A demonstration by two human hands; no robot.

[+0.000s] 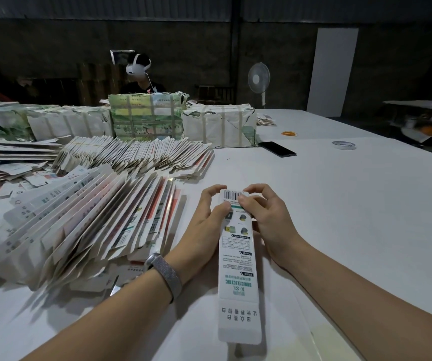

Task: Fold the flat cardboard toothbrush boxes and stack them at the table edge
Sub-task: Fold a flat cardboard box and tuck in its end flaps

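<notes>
Head view showed both hands closed on the far end of one toothbrush box (237, 259). Left hand (207, 225) fingers (211, 195) curled over the far-left corner of the end flap, thumb pressing on the printed face near the barcode. Right hand (264, 220) fingers (255, 190) curled over the far-right corner, thumb set beside the left thumb; all digits were clamped on cardboard, none spread free. The box ran from those fingers back toward the person, its near flap open and unfolded just short of the table (353, 204) edge.

Judged step: tucking the far flap. Risks noted:
- Uneven thumb pressure could crease the flap off its score line and leave the end skewed.
- The long body was unsupported behind the fingers; it could twist or collapse flat under the squeeze.
- The near flap remained to be closed, so the box was not ready for stacking.

Left of the fingers, just beside the left wrist with its watch band (165, 273), leaned a fanned pile of flat boxes (84, 225); a careless elbow could topple it. Beyond the fingers, well apart, lay a phone (277, 149) and tape roll (343, 145).
</notes>
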